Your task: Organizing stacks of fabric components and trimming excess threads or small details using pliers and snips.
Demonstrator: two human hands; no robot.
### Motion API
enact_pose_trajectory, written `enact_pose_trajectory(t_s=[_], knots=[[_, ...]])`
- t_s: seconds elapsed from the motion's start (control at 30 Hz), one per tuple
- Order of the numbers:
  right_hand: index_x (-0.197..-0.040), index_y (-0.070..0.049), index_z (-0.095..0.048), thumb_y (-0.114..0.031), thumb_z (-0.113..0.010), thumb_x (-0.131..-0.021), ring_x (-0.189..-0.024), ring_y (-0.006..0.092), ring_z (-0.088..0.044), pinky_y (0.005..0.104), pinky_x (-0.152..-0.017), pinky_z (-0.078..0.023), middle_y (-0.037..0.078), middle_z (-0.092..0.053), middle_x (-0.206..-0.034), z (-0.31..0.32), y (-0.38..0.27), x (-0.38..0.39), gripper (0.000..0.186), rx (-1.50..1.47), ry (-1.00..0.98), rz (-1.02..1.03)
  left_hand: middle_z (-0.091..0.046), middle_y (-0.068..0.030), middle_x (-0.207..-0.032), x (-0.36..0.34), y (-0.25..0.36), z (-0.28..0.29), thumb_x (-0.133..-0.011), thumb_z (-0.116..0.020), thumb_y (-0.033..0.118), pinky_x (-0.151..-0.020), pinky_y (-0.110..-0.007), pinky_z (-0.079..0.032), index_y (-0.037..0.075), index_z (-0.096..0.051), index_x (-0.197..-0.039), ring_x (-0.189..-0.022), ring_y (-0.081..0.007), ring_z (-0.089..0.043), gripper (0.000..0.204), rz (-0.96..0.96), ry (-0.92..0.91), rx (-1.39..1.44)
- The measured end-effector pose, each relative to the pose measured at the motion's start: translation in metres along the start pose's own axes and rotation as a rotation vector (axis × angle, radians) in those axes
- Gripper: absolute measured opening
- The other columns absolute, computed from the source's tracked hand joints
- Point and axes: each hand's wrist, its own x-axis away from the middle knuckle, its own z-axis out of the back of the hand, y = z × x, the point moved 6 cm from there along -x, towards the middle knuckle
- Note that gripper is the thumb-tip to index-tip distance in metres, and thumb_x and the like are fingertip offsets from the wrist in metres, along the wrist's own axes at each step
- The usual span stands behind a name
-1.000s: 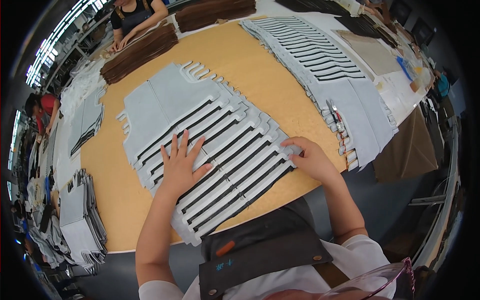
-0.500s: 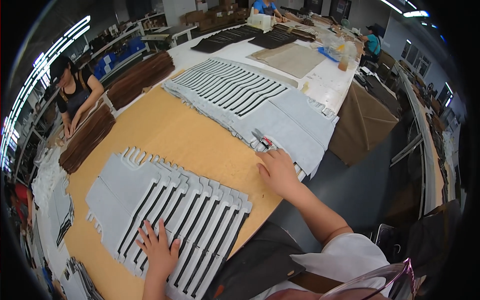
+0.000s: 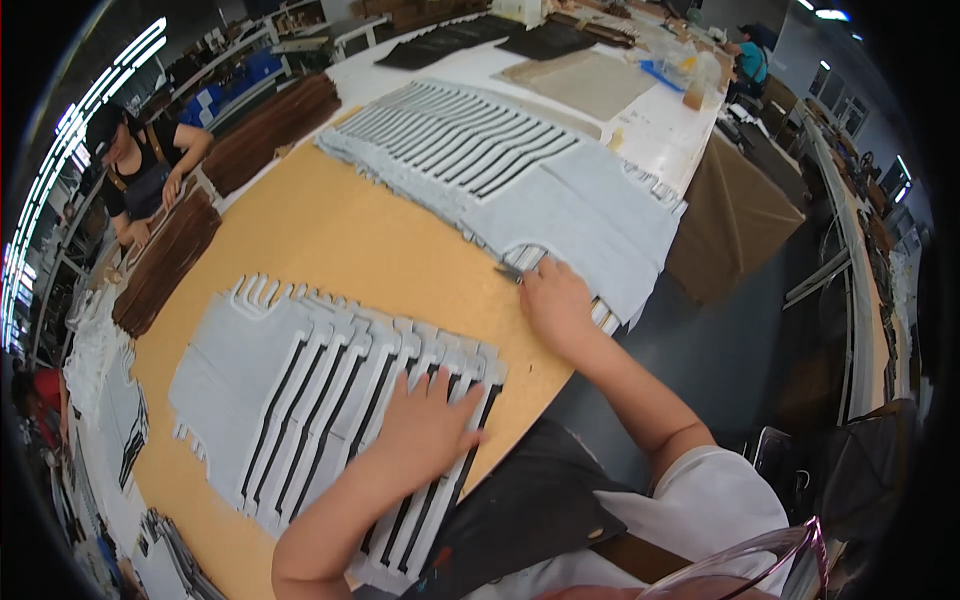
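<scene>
My left hand (image 3: 425, 430) lies with spread fingers on a fanned stack of grey leather-like panels (image 3: 225, 370), near its right end. Long dark strips and notched ends mark these panels. My right hand (image 3: 558, 305) is closed over a pair of small snips (image 3: 510, 272). Only the dark blades show past the fingers; the grip is hidden under the hand. Beneath and beyond that hand lies a second, larger stack of grey panels (image 3: 610, 210), its slotted part toward the far left.
A tan board (image 3: 290, 235) covers part of the white table (image 3: 650, 155). Brown stacked pieces (image 3: 170, 265) lie at the left, by a person (image 3: 150, 165) working there. Dark sheets (image 3: 450, 42) and a beige sheet (image 3: 580, 88) lie at the far end. A brown-draped block (image 3: 735, 225) stands right.
My left hand has slid right across the near stack. My right hand has moved onto the snips, which lay uncovered before, and closed over them. The view has shifted slightly.
</scene>
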Motion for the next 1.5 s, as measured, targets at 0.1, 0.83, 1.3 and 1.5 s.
enact_pose_trajectory(t_s=[0.1,0.83,1.3,1.5], knots=[[-0.082,-0.005,-0.057,-0.012,-0.056,-0.083,-0.071,0.0273,-0.053,0.0354,-0.061,-0.042,0.011,-0.053,-0.078,0.036,0.004,0.016,0.007,-0.065,0.212,0.107,-0.062,-0.0111,-0.107,-0.036,-0.019,0.048,-0.081,-0.066,0.029,-0.097,-0.046,-0.038,0.008,-0.055,-0.122,-0.104,-0.0299,-0.057,0.048,-0.028,0.171,0.187],[-0.113,-0.004,-0.052,-0.043,-0.035,-0.100,-0.049,0.0085,-0.033,0.0234,-0.047,-0.030,-0.001,-0.038,-0.063,0.035,-0.081,0.131,0.045,-1.832,-0.948,-0.879,-0.060,-0.0092,-0.064,-0.071,-0.041,0.031,-0.083,-0.062,0.020,-0.099,-0.042,-0.037,0.007,-0.064,-0.078,-0.067,-0.0264,-0.056,0.014,-0.341,0.068,0.718],[-0.097,-0.006,-0.051,-0.030,-0.043,-0.100,-0.048,0.0076,-0.037,0.0219,-0.046,-0.031,-0.001,-0.041,-0.066,0.034,-0.096,0.115,0.026,-1.883,-0.983,-0.871,-0.058,-0.0070,-0.059,-0.070,-0.040,0.035,-0.084,-0.061,0.018,-0.108,-0.045,-0.029,0.007,-0.064,-0.077,-0.060,-0.0245,-0.056,0.014,-0.317,0.037,0.680],[-0.095,-0.006,-0.050,-0.033,-0.040,-0.101,-0.047,0.0066,-0.032,0.0216,-0.044,-0.028,-0.002,-0.038,-0.064,0.032,-0.091,0.114,0.030,-1.870,-0.945,-0.897,-0.059,-0.0073,-0.060,-0.071,-0.039,0.034,-0.084,-0.062,0.019,-0.107,-0.044,-0.030,0.007,-0.065,-0.077,-0.061,-0.0246,-0.056,0.014,-0.318,0.037,0.684]])
